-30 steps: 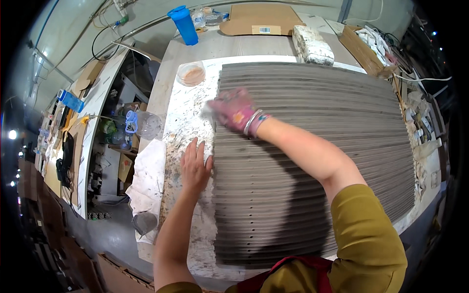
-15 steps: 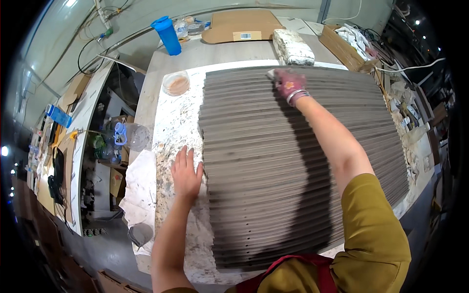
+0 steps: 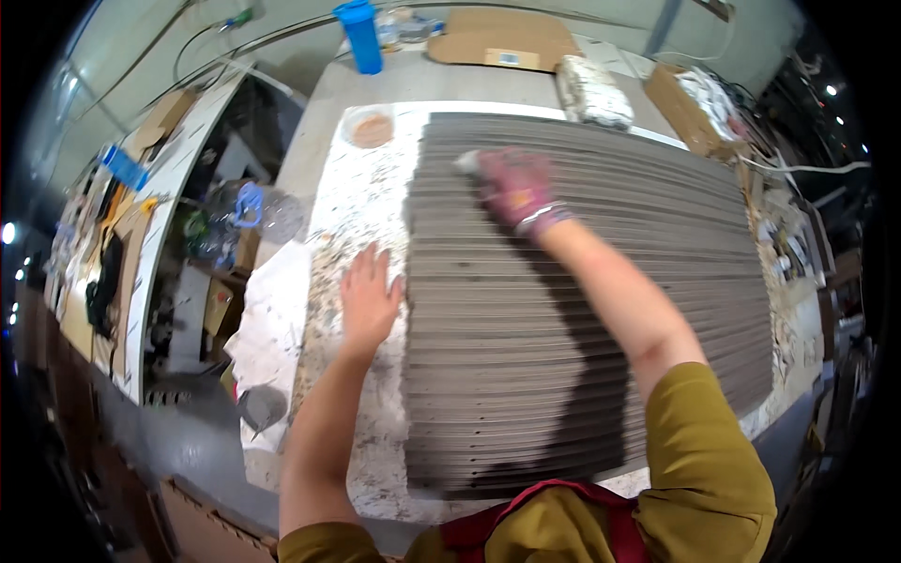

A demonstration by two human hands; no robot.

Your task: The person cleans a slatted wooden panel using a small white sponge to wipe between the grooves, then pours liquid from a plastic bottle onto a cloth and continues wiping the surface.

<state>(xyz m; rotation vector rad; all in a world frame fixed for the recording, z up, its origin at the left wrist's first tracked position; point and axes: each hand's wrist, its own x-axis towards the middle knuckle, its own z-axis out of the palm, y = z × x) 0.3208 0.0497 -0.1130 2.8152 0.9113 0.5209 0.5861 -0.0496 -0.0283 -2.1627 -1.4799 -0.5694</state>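
Note:
A large dark grey-brown ribbed panel lies flat before me, its ridges running left to right. My right hand, in a pinkish-red glove, presses on the panel's far left part. A small whitish wad, blurred by motion, pokes out from its closed fingers; cloth or something else, I cannot tell. Bare and spread, my left hand rests on the stained white board just beside the panel's left edge.
A shallow clear tub with pinkish contents stands on the board. Behind are a blue cup, flat cardboard, a white cloth bundle and a cardboard box. A white cloth and grey cup lie left.
My right hand has swept left and slightly nearer across the ribs, carrying the whitish wad. The left hand stays spread beside the panel. The whole view has shifted a little.

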